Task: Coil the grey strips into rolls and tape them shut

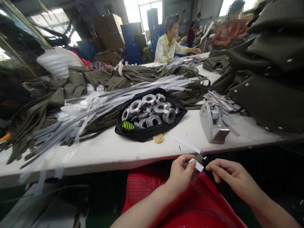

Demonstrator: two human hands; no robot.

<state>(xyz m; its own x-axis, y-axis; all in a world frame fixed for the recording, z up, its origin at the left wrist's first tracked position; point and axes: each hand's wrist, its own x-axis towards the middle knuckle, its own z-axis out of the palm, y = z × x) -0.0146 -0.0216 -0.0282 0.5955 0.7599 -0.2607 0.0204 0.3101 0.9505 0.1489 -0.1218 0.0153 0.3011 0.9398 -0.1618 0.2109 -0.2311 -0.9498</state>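
My left hand [181, 172], over my lap at the table's front edge, is closed on a small dark olive strap piece [199, 157] with a white paper strip [197, 165] across it. Just to the right, my right hand [229, 172] has its thumb and forefinger pinched together beside the strap's dark end; what they pinch is too small and dark to make out. On the table, a black bag [140, 136] lies open, holding several coiled straps [153, 120] in clear plastic with white bands. A grey tape dispenser [212, 126] stands right of the bag.
Piles of dark straps [42, 110] and clear plastic strips [114, 90] cover the table's left and back. A yellow disc [158, 138] lies by the bag, a white strip [186, 144] near the edge. Dark sheets [268, 101] rise at right. A person [166, 47] sits across.
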